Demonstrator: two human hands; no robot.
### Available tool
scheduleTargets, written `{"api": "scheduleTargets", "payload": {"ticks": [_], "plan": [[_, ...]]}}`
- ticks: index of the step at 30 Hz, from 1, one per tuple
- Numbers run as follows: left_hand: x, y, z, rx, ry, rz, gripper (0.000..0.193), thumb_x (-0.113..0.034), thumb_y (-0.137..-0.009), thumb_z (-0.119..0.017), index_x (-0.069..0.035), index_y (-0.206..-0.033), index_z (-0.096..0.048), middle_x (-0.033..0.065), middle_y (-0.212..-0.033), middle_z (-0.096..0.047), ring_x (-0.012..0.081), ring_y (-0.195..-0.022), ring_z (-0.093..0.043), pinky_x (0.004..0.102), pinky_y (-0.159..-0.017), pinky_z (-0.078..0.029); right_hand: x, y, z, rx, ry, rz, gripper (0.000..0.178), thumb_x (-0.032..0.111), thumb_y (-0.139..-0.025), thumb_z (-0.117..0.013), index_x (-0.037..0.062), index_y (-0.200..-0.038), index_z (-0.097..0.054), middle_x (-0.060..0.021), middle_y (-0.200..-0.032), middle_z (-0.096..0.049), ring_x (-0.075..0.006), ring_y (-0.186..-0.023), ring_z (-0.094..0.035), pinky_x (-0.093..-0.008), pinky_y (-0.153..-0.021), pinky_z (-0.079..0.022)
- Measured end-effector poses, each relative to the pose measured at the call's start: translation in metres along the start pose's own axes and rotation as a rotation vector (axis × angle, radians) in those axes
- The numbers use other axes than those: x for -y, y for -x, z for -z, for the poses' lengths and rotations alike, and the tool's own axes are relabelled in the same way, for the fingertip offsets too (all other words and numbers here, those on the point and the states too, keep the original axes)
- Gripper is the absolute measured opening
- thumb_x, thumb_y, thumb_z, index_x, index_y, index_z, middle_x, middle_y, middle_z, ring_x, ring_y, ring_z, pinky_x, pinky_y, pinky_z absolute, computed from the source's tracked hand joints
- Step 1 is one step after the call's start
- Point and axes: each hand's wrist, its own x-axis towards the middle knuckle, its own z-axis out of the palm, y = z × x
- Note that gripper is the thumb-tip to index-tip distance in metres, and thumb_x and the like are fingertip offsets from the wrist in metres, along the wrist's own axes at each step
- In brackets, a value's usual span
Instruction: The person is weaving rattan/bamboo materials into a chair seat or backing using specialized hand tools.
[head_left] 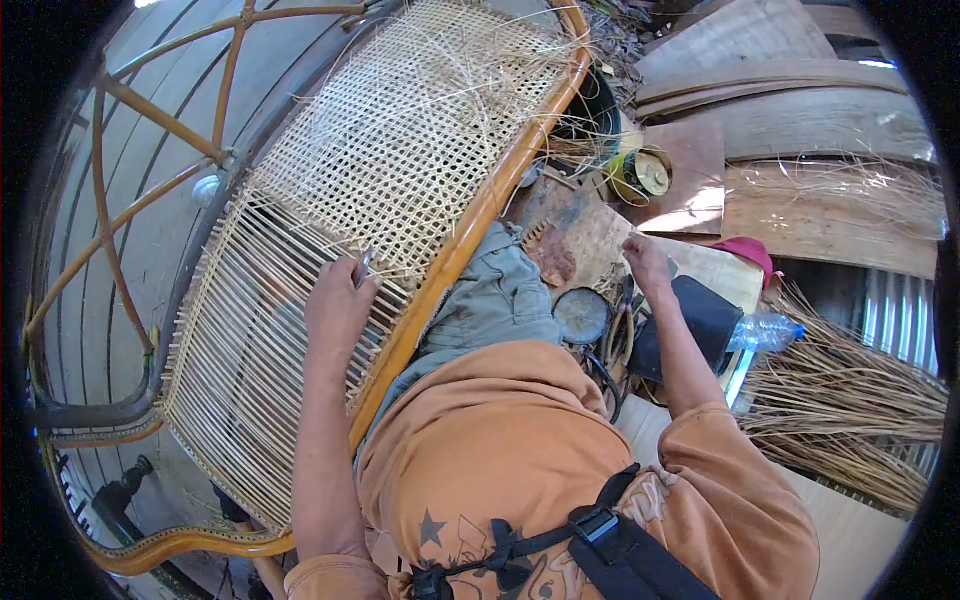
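A cane-woven panel (400, 130) in a curved, varnished wooden frame (482, 212) lies across my lap. Its far part is a close lattice; the near part has only parallel strands (250, 310). My left hand (338, 305) rests at the border between the two, its fingers closed round a small grey metal tool (362, 266) whose kind I cannot make out. Out to the right, my right hand (648, 262) is closed above a worn wooden board (585, 235). Whatever its fingers may hold is too small to tell.
Right of me are a yellow-green tin (640, 175), a round dish (583, 316), a black container (685, 325), a plastic bottle (765, 333) and a large bundle of cane strips (850, 410). Wooden planks (790, 115) lie behind. A rattan frame (160, 115) stands at left.
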Motion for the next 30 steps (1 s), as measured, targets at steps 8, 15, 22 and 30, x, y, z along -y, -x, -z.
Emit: {"api": "scheduleTargets", "payload": {"ticks": [8, 15, 22, 30], "plan": [[0.008, 0.004, 0.001, 0.041, 0.151, 0.024, 0.028, -0.029, -0.081, -0.059, -0.002, -0.088, -0.057, 0.0161, -0.076, -0.06, 0.0311, -0.073, -0.059, 0.0401, -0.068, -0.044, 0.004, 0.011, -0.015, 0.106, 0.137, 0.015, 0.018, 0.015, -0.08, -0.051, 0.0022, -0.089, -0.061, -0.0223, -0.09, -0.059, -0.0381, -0.088, -0.058, -0.0426, -0.075, -0.045], [0.001, -0.007, 0.004, 0.156, 0.18, 0.191, 0.036, -0.039, -0.076, -0.063, -0.004, -0.08, -0.057, 0.0137, -0.067, -0.06, 0.0295, -0.068, -0.06, 0.0397, -0.064, -0.044, 0.007, 0.026, 0.009, -0.033, -0.036, -0.01, 0.016, 0.015, -0.083, -0.058, 0.0052, -0.095, -0.053, -0.0216, -0.083, -0.061, -0.0398, -0.08, -0.059, -0.0422, -0.069, -0.046], [0.01, -0.01, 0.003, 0.195, 0.185, 0.177, 0.028, -0.031, -0.075, -0.065, -0.005, -0.075, -0.056, 0.014, -0.068, -0.059, 0.0312, -0.069, -0.059, 0.0419, -0.063, -0.044, 0.011, 0.032, 0.005, 0.059, -0.01, -0.017, 0.013, 0.011, -0.077, -0.063, 0.0022, -0.085, -0.058, -0.0127, -0.072, -0.061, -0.0233, -0.069, -0.061, -0.0337, -0.063, -0.047], [0.015, -0.007, 0.003, 0.156, 0.233, 0.101, 0.024, -0.028, -0.076, -0.06, -0.005, -0.081, -0.058, 0.0149, -0.07, -0.06, 0.0324, -0.07, -0.059, 0.0415, -0.064, -0.045, 0.005, 0.039, -0.012, 0.027, 0.027, -0.077, 0.017, 0.015, -0.081, -0.061, 0.0015, -0.091, -0.059, -0.0196, -0.083, -0.062, -0.0338, -0.08, -0.061, -0.0391, -0.071, -0.046]]}}
